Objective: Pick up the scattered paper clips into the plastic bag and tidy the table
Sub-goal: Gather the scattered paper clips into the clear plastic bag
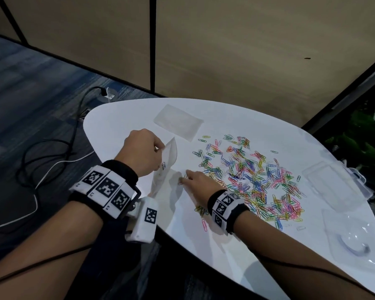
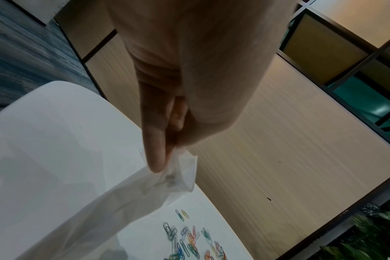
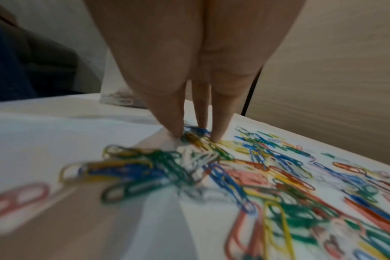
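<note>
We see the left hand [image 1: 143, 151] pinching the top edge of the plastic bag [image 1: 166, 167] between thumb and fingers. The bag hangs upright, long axis running top to bottom, mouth up at the pinch, lower end at the white table [image 1: 121, 120]. It sits just left of the paper clips [image 1: 253, 180], which lie spread across the table's middle in a broad multicolour heap.

The right hand [image 1: 196, 180] is down at the heap's left edge, near the bag's bottom. Its fingertips [image 3: 178, 135] are straight and close together, touching a small bunch of clips (whether anything is actually gripped, we cannot tell).

Left wrist view adds the crumpled bag corner under the thumb. Right wrist view shows clips already inside the bag [image 3: 120, 98], behind the fingers. Only the head view shows a second flat bag [image 1: 178, 122] beyond the heap, and clear plastic boxes [image 1: 329, 182] to the heap's right.
</note>
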A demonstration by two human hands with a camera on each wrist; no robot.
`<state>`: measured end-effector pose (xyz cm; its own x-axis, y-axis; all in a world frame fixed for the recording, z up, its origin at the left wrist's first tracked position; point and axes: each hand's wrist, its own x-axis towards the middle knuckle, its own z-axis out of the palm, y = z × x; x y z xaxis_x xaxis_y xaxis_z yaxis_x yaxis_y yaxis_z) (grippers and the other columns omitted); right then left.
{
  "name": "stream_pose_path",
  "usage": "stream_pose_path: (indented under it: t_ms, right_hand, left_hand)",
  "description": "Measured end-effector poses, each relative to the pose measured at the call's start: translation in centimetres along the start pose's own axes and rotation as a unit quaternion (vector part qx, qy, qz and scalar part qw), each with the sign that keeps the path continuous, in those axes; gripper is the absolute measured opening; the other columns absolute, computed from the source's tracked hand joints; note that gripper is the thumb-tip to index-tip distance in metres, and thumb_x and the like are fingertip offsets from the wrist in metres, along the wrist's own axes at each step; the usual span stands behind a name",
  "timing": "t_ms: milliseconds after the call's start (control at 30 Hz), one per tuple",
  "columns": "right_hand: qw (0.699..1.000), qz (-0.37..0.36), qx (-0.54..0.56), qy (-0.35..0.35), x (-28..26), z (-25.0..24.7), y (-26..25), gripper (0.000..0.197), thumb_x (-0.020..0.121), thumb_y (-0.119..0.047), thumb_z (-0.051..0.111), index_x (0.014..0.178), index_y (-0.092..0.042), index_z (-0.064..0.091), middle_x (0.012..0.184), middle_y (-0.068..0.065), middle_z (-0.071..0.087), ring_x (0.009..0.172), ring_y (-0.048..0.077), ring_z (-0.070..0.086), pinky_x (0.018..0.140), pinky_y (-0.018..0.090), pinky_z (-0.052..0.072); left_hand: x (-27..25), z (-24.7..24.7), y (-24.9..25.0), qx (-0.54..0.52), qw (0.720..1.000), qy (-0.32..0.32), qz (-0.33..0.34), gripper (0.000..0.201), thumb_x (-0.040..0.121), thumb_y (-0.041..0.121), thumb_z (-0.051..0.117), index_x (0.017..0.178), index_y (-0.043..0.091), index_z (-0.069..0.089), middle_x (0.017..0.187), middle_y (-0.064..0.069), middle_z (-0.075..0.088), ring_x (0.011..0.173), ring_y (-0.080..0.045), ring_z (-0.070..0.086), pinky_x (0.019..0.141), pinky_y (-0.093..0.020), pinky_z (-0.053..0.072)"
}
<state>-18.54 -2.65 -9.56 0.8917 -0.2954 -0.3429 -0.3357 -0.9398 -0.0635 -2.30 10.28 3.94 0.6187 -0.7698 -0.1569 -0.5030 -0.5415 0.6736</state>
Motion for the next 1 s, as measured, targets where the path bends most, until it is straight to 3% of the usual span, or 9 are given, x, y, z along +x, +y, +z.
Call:
stream_pose_path:
  t_ms: [67,167,300,433,567,667,767,867,1000]
  right_hand:
    - [0.999,-0.018,-0.024,0.023,-0.6,-0.3,-0.3,0.035,0.083,0.006,0.057,0.116,-0.003,0.062,0.106,0.018,0.057,0.095,0.034,0.057,0.066,0.036,0.038]
    - [0.999,0.007,-0.023,0.032,-0.6,-0.1,0.7,0.018,0.080,0.008,0.060,0.093,0.000,0.069,0.095,0.015,0.060,0.087,0.031,0.061,0.062,0.034,0.041]
    - [0.970,0.145,0.175,0.089,-0.6,-0.9,2.7,0.016,0.084,-0.006,0.067,0.094,-0.012,0.079,0.095,0.003,0.074,0.088,0.019,0.069,0.083,0.023,0.053]
    - [0.795,0.291,0.510,0.153,-2.2,-2.8,4.4,0.008,0.080,-0.007,0.077,0.086,-0.013,0.078,0.088,0.008,0.077,0.074,0.023,0.073,0.075,0.030,0.061]
    - [0.577,0.221,0.761,0.198,-3.4,-7.1,3.6,0.018,0.079,0.007,0.073,0.097,0.010,0.071,0.098,0.022,0.072,0.079,0.028,0.070,0.070,0.024,0.060]
    - [0.519,0.143,0.825,0.171,-3.4,-10.1,1.7,0.022,0.082,0.011,0.066,0.102,0.019,0.064,0.097,0.020,0.071,0.082,0.026,0.071,0.074,0.024,0.059]
    - [0.569,0.117,0.806,0.115,-2.9,-11.3,-0.5,0.021,0.085,0.009,0.064,0.102,0.020,0.063,0.094,0.022,0.071,0.083,0.027,0.071,0.074,0.023,0.060]
    - [0.668,0.157,0.720,0.097,-1.5,-11.2,-2.3,0.013,0.083,0.002,0.069,0.093,0.009,0.072,0.099,0.028,0.071,0.089,0.032,0.071,0.085,0.032,0.059]
    - [0.826,0.145,0.534,0.106,-0.2,-10.6,-3.4,0.012,0.061,-0.014,0.071,0.067,-0.023,0.077,0.077,0.003,0.076,0.083,0.022,0.074,0.081,0.037,0.060]
  left_hand:
    - [0.1,0.2,-0.1,-0.004,1.000,-0.007,-0.001,0.018,0.088,0.008,0.060,0.096,0.010,0.076,0.064,-0.006,0.074,0.057,-0.016,0.073,0.076,-0.034,0.062]
    - [0.1,0.4,0.0,-0.005,1.000,-0.015,-0.004,0.018,0.089,0.008,0.061,0.100,0.009,0.075,0.066,-0.008,0.074,0.058,-0.018,0.074,0.075,-0.035,0.063]
    - [0.0,0.4,0.0,-0.003,1.000,-0.024,-0.010,0.018,0.089,0.007,0.061,0.100,0.010,0.074,0.066,-0.007,0.074,0.058,-0.018,0.074,0.071,-0.036,0.063]
    - [0.0,0.5,0.1,0.003,1.000,-0.024,-0.013,0.018,0.089,0.007,0.059,0.098,0.011,0.074,0.065,-0.005,0.074,0.056,-0.014,0.073,0.072,-0.035,0.063]
    - [0.0,1.0,0.3,0.006,0.999,-0.034,-0.007,0.017,0.090,0.009,0.059,0.096,0.012,0.075,0.061,-0.003,0.074,0.053,-0.011,0.072,0.071,-0.033,0.063]
    - [-0.1,1.3,0.6,0.004,0.999,-0.038,-0.002,0.016,0.091,0.011,0.061,0.096,0.012,0.075,0.063,-0.003,0.074,0.053,-0.012,0.072,0.071,-0.033,0.063]
    - [-0.4,1.5,1.1,0.003,0.999,-0.036,0.007,0.016,0.090,0.011,0.061,0.097,0.012,0.076,0.063,-0.005,0.074,0.057,-0.014,0.073,0.075,-0.034,0.062]
    - [-0.6,1.5,1.4,-0.003,1.000,-0.030,0.006,0.018,0.090,0.009,0.058,0.097,0.012,0.074,0.065,-0.007,0.075,0.062,-0.016,0.074,0.078,-0.035,0.061]
    - [-0.9,1.4,1.5,0.001,0.999,-0.031,0.016,0.022,0.086,0.004,0.055,0.088,0.011,0.076,0.064,-0.008,0.074,0.065,-0.019,0.074,0.078,-0.036,0.061]
